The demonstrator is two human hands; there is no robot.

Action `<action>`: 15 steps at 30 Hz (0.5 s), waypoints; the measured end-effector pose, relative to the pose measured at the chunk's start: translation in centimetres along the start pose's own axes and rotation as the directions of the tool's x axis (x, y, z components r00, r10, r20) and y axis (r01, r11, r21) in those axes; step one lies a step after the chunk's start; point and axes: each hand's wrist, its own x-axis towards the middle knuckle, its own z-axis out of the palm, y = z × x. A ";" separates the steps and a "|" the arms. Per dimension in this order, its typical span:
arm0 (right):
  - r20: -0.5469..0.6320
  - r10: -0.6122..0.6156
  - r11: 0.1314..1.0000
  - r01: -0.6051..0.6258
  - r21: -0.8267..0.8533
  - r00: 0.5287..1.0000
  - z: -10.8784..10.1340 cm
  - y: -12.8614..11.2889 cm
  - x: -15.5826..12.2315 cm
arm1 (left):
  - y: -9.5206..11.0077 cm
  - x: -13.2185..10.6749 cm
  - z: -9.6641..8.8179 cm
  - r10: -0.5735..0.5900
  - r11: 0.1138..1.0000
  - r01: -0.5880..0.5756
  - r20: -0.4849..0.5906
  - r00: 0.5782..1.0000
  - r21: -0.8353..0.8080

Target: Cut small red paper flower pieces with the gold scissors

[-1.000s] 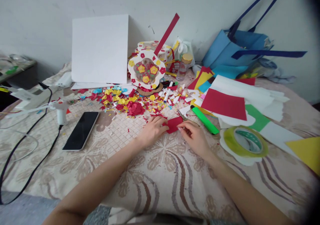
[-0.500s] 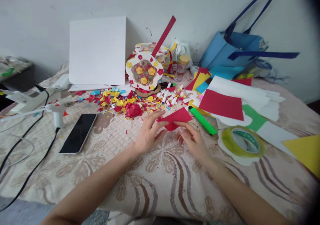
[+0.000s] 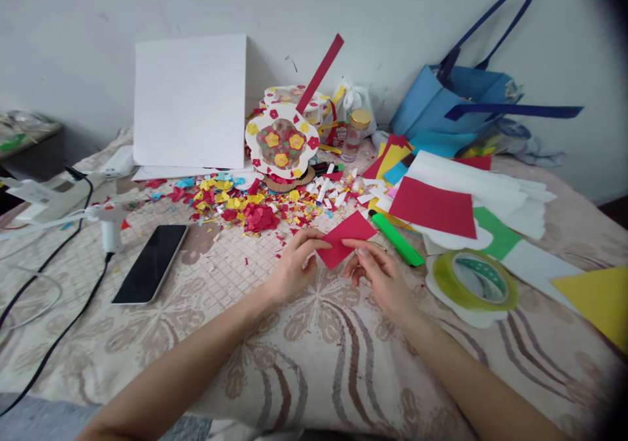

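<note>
A small red paper piece (image 3: 347, 235) is held up just above the patterned cloth between both my hands. My left hand (image 3: 293, 265) pinches its left edge with thumb and fingers. My right hand (image 3: 379, 275) pinches its lower right edge. A green marker (image 3: 398, 238) lies just right of my right hand. Behind the paper lies a heap of red, yellow and white paper scraps (image 3: 255, 204), and beyond it stands a round white decorated paper piece (image 3: 281, 142) with red and yellow flowers.
A black phone (image 3: 150, 263) and a white glue gun (image 3: 106, 220) with its black cable lie at left. A green tape roll (image 3: 472, 280), red, green, yellow and white sheets (image 3: 434, 207) and a blue bag (image 3: 458, 110) lie at right. A white board (image 3: 190, 101) leans on the wall.
The red paper, pressed flat on the cloth a second ago, has been lifted and turned up between both hands. The camera has shifted slightly.
</note>
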 end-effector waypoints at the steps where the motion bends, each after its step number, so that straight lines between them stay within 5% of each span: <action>1: 0.000 0.009 1.000 -0.009 0.015 1.000 0.0 0.0 0.0 | 0.1 0.0 0.0 -0.004 1.000 0.004 0.021 1.000 0.008; 9: 0.055 -0.017 0.994 0.023 -0.104 0.998 0.5 -0.3 -0.5 | 1.1 -0.1 0.2 -0.218 0.958 0.211 -0.014 0.976 -0.192; 12: 0.060 -0.049 0.984 0.059 -0.169 0.997 0.3 -0.2 -0.6 | 1.2 0.2 0.4 -0.407 0.828 0.352 -0.037 0.912 -0.436; 15: 0.071 -0.074 0.970 0.088 -0.227 0.995 0.1 -0.1 -0.7 | 1.1 0.2 0.7 -0.570 0.600 0.461 0.055 0.820 -0.653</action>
